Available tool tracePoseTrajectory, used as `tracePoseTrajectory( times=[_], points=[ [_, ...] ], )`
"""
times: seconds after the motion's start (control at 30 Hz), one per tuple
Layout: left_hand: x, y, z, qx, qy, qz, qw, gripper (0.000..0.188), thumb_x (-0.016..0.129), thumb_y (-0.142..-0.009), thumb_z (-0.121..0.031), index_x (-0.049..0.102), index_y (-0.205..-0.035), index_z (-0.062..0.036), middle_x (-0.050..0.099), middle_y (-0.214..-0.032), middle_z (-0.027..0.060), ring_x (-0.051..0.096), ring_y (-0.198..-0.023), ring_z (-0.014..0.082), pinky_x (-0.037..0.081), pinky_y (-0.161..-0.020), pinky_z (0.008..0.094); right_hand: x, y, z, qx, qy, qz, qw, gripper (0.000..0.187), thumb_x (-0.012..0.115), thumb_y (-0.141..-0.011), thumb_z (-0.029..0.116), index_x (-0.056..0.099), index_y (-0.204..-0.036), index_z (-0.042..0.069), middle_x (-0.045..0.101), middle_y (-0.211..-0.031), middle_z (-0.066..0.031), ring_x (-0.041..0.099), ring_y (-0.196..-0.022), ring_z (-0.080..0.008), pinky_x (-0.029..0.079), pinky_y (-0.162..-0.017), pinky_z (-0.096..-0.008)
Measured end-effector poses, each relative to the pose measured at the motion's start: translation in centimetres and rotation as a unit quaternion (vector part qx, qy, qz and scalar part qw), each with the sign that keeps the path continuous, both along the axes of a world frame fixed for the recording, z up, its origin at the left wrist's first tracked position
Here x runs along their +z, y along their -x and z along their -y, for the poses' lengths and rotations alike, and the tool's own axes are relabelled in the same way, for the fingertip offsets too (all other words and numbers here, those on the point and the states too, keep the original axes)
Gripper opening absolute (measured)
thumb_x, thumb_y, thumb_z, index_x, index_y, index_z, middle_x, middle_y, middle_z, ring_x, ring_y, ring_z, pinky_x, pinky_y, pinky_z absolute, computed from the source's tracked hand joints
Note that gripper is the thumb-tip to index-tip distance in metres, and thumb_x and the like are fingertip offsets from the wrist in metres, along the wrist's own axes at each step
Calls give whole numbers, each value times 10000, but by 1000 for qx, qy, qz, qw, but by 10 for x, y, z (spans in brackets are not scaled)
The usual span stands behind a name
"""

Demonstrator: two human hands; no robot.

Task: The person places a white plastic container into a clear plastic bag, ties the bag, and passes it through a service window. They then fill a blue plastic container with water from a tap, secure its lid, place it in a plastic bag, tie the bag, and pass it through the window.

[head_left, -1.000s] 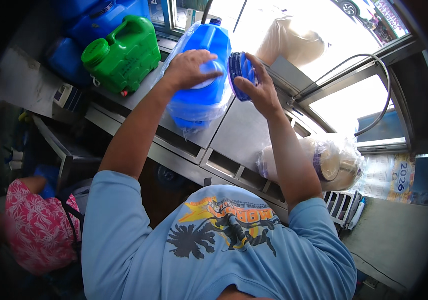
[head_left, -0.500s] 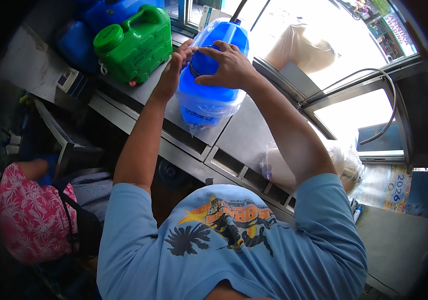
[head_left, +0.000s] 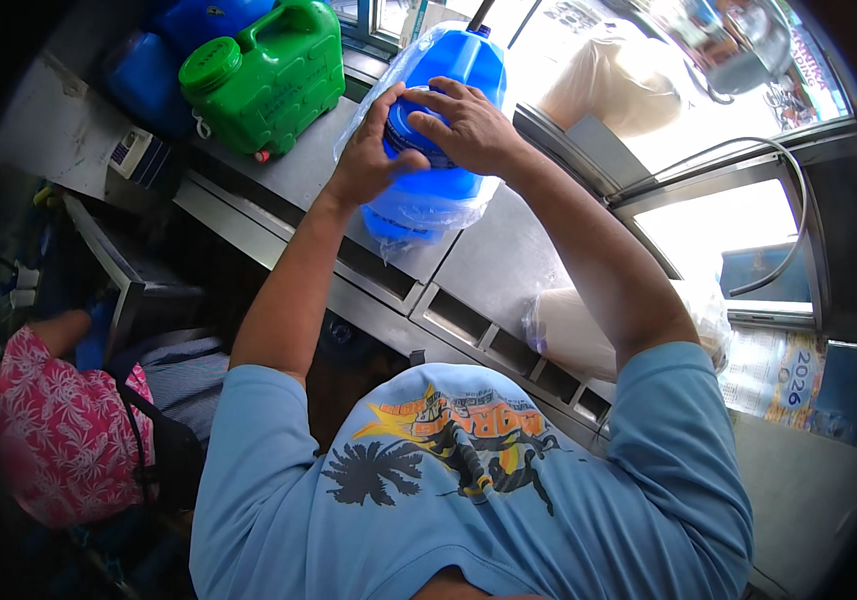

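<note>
A blue plastic jug stands on the metal counter, its lower part wrapped in a clear plastic bag. On its side facing me is a wide round blue screw cap. My left hand lies round the cap's left edge, fingers at the top and thumb reaching across below, slightly blurred. From the right, my right hand rests its bent fingers over the cap's top and right side. Both hands are closed about the cap, close together. The hands hide part of it.
A green jerrycan stands left of the jug, with blue containers behind it. Filled plastic bags lie under my right forearm. Beyond the window frame sits a tan bundle. A person in a pink shirt is at lower left.
My left hand has turned from an outstretched palm beside the cap to closing round it. My right hand's fingers have shifted on the cap. A grey shape now shows outside the window.
</note>
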State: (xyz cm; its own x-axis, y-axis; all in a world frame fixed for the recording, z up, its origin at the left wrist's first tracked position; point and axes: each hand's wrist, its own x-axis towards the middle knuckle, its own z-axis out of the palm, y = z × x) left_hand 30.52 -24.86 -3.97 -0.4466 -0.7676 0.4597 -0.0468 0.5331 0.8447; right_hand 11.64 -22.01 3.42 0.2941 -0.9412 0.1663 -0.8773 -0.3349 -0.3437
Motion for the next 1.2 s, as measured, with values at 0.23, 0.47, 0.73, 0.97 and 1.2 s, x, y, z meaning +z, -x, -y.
tracePoseTrajectory(
  times=[0.23,0.47,0.73,0.97,1.2],
  points=[
    [-6,10,-22,141,133,66,979,1182,938,-584,-505,315,-1487,-65,475,-1409,201,480,-1303,378,399,-1099,470,-6,4,-1,32,35,-37,998,496,549,-966,502,574,-1405,272,446,-1511,-154,398,-1399,-398,339,-1149,-533],
    [-4,18,-29,216,177,94,956,1178,932,-552,-545,349,-1452,-59,526,-1360,188,527,-1213,396,389,-1073,514,-10,7,7,58,72,-6,996,512,580,-899,510,616,-1360,290,517,-1450,-159,478,-1333,-407,389,-1110,-526],
    [-12,21,-32,228,177,86,954,1218,877,-525,-683,365,-1434,-56,563,-1331,177,552,-1235,379,326,-1103,612,-11,5,0,28,72,-2,997,528,586,-880,521,632,-1339,263,533,-1427,-173,492,-1320,-395,409,-1092,-505],
    [12,2,4,-9,-38,39,998,1115,998,-497,-356,438,-1430,-110,518,-1367,110,540,-1248,265,468,-1068,401,-24,-7,-14,-206,62,229,949,555,653,-881,487,643,-1267,89,575,-1321,-216,541,-1249,-385,434,-1060,-433],
    [8,21,-18,145,27,70,987,1123,953,-468,-557,493,-1366,-64,571,-1331,193,581,-1211,353,474,-1044,449,-42,13,4,-179,25,373,910,451,649,-930,379,653,-1237,47,674,-1185,-210,650,-1121,-335,499,-978,-401]
  ],
)
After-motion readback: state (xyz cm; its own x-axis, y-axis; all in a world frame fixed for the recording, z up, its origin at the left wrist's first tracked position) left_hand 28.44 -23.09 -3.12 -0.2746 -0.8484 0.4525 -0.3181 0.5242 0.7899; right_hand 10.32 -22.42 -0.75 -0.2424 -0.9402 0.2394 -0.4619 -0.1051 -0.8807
